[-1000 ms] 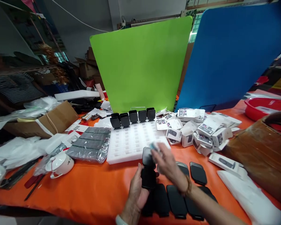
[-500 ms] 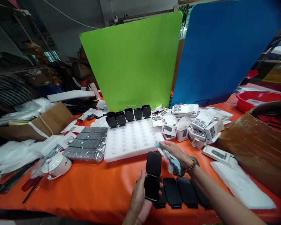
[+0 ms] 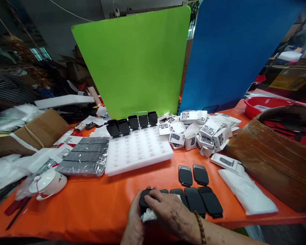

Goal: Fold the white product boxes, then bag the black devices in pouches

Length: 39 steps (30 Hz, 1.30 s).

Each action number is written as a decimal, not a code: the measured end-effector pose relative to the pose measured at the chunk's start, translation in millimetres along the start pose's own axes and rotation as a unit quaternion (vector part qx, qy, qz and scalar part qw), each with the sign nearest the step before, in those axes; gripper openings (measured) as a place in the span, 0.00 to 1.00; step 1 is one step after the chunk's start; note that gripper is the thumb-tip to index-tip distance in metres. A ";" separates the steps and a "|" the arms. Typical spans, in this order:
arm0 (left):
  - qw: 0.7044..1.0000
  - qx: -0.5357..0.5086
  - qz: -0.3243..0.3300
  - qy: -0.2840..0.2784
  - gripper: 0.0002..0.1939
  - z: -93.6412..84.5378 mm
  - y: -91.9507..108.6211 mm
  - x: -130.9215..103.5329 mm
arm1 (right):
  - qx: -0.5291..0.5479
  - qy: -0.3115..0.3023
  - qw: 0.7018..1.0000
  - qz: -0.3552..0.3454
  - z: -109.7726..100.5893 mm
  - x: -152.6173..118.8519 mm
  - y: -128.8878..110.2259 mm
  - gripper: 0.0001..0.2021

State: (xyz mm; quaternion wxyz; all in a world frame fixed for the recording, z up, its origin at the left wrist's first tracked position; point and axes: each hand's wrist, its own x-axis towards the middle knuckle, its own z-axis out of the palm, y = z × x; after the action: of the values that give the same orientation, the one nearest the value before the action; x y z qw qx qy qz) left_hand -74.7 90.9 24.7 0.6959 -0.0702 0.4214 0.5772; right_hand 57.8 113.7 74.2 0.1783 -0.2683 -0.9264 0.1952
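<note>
Near the table's front edge, my left hand (image 3: 134,217) is closed round a black folding pad (image 3: 144,197). My right hand (image 3: 172,211) lies over that pad with a white and light-blue cloth (image 3: 150,215) bunched under its fingers. The cloth touches the pad, and both are partly hidden by my hands. Just right of them lie several more black pads (image 3: 195,200) in a row. Two others (image 3: 201,174) rest behind that row. Farther back, several black pads (image 3: 133,122) stand upright along the far edge of a white foam tray (image 3: 140,160) with slots.
Small white boxes (image 3: 191,136) are heaped right of the tray. A white foam pouch (image 3: 247,192) and a large brown carton (image 3: 270,160) lie at the right. On the left are a white lidded cup (image 3: 51,183) and a plastic-wrapped grey bundle (image 3: 85,156). Green (image 3: 135,61) and blue (image 3: 229,54) boards rise behind.
My right hand has brought the cloth down and left onto the pad in my left hand. That pad stood unfolded before; now my hands cover much of it. The view has shifted slightly.
</note>
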 end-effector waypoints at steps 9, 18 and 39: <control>0.995 -0.024 -0.077 -0.056 0.06 8.6 6.0 -14.3 | 0.128 0.006 0.991 0.022 -7.6 -4.7 22.8 0.14; 0.881 0.357 0.307 0.054 0.18 8.4 35.7 -2.6 | 0.276 -0.047 0.917 0.282 -33.3 13.3 121.7 0.07; 0.372 0.796 0.427 0.215 0.27 -2.0 111.4 70.2 | -0.088 0.077 0.981 0.153 -66.3 250.3 98.2 0.11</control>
State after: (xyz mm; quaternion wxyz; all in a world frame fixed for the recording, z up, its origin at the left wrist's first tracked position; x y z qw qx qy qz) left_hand -173.3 178.0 20.0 -0.0222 0.5834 0.7958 0.1609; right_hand -69.8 349.8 142.9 0.1932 -0.4355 -0.8714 0.1169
